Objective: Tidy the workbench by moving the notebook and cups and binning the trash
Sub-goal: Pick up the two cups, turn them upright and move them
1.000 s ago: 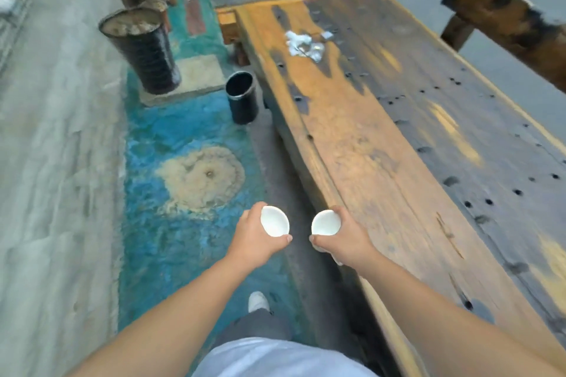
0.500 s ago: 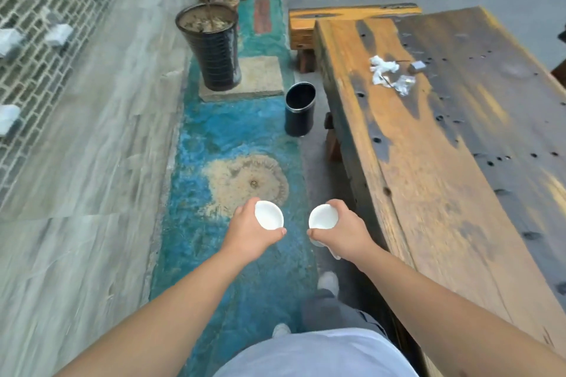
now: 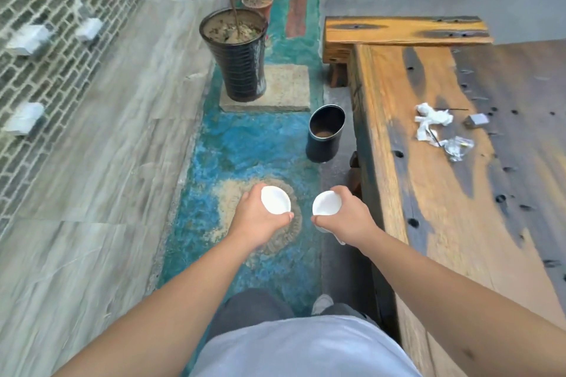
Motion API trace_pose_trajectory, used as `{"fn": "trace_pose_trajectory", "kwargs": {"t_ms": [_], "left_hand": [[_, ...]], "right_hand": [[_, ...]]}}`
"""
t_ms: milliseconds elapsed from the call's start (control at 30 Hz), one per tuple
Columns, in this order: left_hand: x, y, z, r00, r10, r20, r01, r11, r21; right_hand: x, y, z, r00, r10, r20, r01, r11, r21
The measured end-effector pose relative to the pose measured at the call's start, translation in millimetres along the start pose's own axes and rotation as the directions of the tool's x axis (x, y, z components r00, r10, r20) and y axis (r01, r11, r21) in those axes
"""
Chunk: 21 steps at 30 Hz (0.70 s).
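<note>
Standing beside the workbench [image 3: 428, 193], at its left long edge, over the blue-painted floor strip [image 3: 245, 147]. Both arms stretched forward, level with each other, just left of that edge.

Left hand [image 3: 257, 220] wrapped around a white cup [image 3: 275, 199], fingers curled behind it, thumb pressed against the near rim — mouth of the cup facing up and toward the camera, inside apparently empty. Right hand [image 3: 346, 220] closed the same way on a second white cup [image 3: 326, 203], thumb along the near rim, with a bit of white showing below the wrist; cannot tell whether cup bottom or something else. The two cups near each other but apart, both off the workbench and held above the floor.

On the workbench top, toward its far end: crumpled white tissue [image 3: 430, 119], a crinkled clear wrapper [image 3: 458, 147] just beside it toward the near end, a small grey block [image 3: 475, 120] further in from the left edge, and a thin dark stick among the scraps. No notebook in view.

On the floor hard by the workbench's left edge, about level with the scraps — a black cylindrical bin [image 3: 326, 133], open-topped, something brownish at its bottom. Further out from the bench, beyond the bin, a tall dark ribbed planter [image 3: 242, 61] on a stone slab. Butted across the workbench's far end, a low wooden bench [image 3: 404, 30].
</note>
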<state>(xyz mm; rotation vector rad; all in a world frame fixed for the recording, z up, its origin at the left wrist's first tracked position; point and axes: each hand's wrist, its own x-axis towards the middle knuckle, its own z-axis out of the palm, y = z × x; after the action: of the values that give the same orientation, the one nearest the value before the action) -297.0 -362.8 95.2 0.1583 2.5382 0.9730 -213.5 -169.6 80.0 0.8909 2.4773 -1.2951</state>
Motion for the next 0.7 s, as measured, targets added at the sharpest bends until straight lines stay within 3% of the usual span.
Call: {"fn": "trace_pose_trajectory", "kwargs": {"t_ms": [200, 367, 700], "left_hand": [[100.9, 23.8, -13.6, 1.0, 0.0, 0.013, 0.0, 1.0, 0.002], [216.7, 46.6, -27.8, 0.993, 0.076, 0.093, -0.082, 0.994, 0.068], [391.2, 143.8, -62.8, 0.93, 0.244, 0.276, -0.29, 0.947, 0.139]], "right_hand": [[89.1, -34.1, -13.2, 0.999, 0.043, -0.023, -0.043, 0.999, 0.002], [173.3, -67.8, -18.1, 0.99, 0.113, -0.089, -0.112, 0.994, 0.008], [289.7, -141.7, -69.8, 0.93, 0.29, -0.226, -0.235, 0.942, 0.239]]}}
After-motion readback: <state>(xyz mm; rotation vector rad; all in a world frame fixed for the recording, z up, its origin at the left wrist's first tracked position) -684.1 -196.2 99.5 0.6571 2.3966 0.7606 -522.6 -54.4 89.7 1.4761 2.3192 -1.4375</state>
